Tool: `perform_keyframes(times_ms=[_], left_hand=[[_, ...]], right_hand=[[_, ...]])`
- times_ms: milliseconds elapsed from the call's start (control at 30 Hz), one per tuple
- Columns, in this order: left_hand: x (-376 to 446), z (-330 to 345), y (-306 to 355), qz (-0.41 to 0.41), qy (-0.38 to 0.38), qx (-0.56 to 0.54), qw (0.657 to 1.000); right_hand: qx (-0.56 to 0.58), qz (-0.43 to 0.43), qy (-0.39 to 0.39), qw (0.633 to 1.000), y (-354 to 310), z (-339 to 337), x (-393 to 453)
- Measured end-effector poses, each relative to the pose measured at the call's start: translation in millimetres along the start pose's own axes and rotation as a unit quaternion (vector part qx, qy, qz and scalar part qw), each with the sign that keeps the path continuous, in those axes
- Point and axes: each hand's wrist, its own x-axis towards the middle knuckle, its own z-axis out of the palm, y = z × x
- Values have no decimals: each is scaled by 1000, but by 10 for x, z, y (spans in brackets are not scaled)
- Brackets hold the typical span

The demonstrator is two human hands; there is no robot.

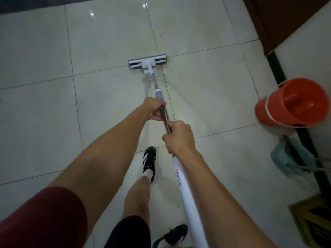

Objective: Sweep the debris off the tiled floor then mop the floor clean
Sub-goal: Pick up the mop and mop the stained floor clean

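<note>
dim indoor light | glare spots on floor [100, 33] | edges bent, bucket [293, 102] blurred

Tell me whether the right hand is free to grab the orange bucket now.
Probably not: the right hand grips the mop handle with the left hand, and the orange bucket stands well off to its right.

Mop [162, 97]: white and grey head, silver pole. Right of mop: orange bucket [290, 102], teal cloth [288, 158]. Floor [44, 59]: pale tiles.
</note>
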Motion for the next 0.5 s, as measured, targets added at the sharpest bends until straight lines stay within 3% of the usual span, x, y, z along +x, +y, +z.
perform_keyframes(times_ms=[500], left_hand=[[-2003,1701,-2098,3,-13,-13,1000]], right_hand=[[10,-15,6,1000,2020,-251,-2747]])
